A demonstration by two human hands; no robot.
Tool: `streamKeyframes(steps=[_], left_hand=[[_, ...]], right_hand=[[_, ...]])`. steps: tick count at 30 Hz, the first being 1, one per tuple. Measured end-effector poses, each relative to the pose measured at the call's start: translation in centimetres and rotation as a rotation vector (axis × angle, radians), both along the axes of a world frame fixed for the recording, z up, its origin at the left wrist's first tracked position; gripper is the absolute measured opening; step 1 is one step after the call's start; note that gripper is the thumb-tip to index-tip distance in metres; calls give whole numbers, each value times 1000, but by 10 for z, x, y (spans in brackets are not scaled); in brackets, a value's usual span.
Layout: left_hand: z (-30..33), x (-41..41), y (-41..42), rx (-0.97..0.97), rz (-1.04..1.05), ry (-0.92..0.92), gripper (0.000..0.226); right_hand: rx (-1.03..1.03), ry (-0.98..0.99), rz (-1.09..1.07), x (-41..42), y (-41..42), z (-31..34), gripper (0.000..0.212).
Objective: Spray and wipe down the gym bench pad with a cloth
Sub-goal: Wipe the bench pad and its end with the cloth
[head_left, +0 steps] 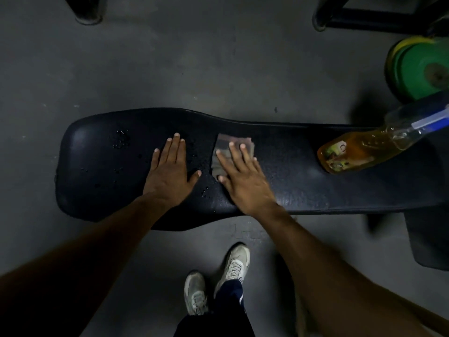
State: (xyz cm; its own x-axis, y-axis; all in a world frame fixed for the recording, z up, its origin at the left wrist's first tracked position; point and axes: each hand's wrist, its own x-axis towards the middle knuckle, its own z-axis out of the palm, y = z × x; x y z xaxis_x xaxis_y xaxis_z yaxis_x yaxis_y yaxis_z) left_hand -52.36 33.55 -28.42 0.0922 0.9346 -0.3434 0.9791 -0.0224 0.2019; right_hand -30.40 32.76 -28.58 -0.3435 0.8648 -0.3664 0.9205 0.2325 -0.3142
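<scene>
Flat now, the right hand (245, 181) presses straight fingers on the folded grey cloth (224, 152) mid-pad; left of the cloth, the left hand (170, 171) rests open-palmed on the droplet-speckled black padded gym bench worktop (303, 190); right of the cloth lies an amber spray bottle (359, 149).

Obscured and cut-off items, bench area

Cloth (224, 154): near half under right hand (243, 176). Spray bottle (364, 147): nozzle end blurred, cut by right edge; label unreadable. Green weight plates (420, 69): cropped at right. Bench pad (109, 166): right end out of view.
</scene>
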Motion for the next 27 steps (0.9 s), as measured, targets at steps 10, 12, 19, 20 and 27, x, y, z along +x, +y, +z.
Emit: streamKeyframes(steps=[10, 12, 19, 20, 27], left_hand=[[-8, -1, 2, -2, 67, -4, 93], [-11, -2, 2, 10, 71, -16, 94], [-10, -14, 6, -5, 25, -28, 95], [-7, -16, 6, -16, 20, -29, 95], [8, -50, 6, -22, 18, 8, 92]], right_hand=[[-19, -9, -365, 32, 72, -14, 65], [0, 12, -287, 3, 83, -16, 65], [46, 52, 160, -23, 28, -8, 67], [47, 24, 190, -13, 19, -8, 67], [-44, -33, -207, -27, 22, -2, 66]])
